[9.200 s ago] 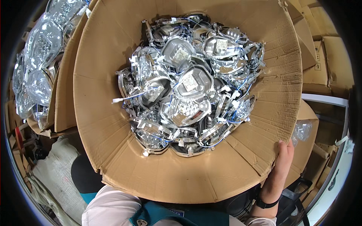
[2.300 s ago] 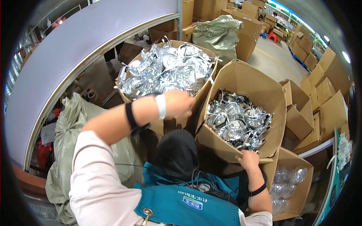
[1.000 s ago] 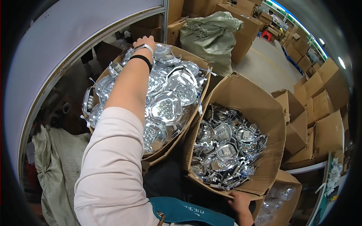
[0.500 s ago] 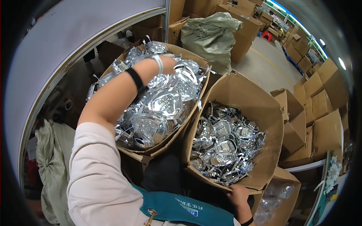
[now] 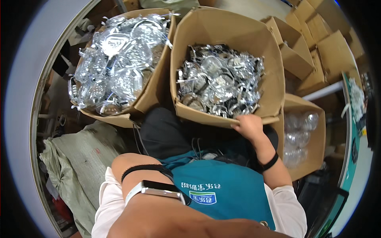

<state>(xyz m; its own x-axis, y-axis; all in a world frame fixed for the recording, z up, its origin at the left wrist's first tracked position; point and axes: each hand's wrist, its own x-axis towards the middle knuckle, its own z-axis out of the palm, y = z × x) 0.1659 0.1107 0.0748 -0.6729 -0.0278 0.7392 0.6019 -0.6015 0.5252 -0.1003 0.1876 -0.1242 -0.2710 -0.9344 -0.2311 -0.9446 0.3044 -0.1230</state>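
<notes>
**Right hand grips front edge of the parts box; left hand out of sight**

The right hand [image 5: 248, 126] rests on the near rim of the cardboard box [image 5: 222, 29] that sits in front of the person, fingers curled over the edge and pressed against the cardboard. The box is roughly half full of shiny silver parts [image 5: 220, 81], tangled together. A second, fuller box [image 5: 152, 93] of similar silver pieces stands just beside it on the left, tilted toward the person.

Judgement: the step in hand looks like steadying or repositioning the near box. The next move would call for a firm grip on the rim and likely support from the other arm, since the load looks heavy and loose.

Limits of view: the left forearm [image 5: 158, 198] fills the lower foreground, wearing a watch and a dark band, but the left hand itself is hidden close under the camera; I cannot tell whether it is spread or closed. A lower box [image 5: 317, 119] at right holds clear rounded items, hard to identify. A green woven sack [image 5: 75, 158] lies at left.
</notes>
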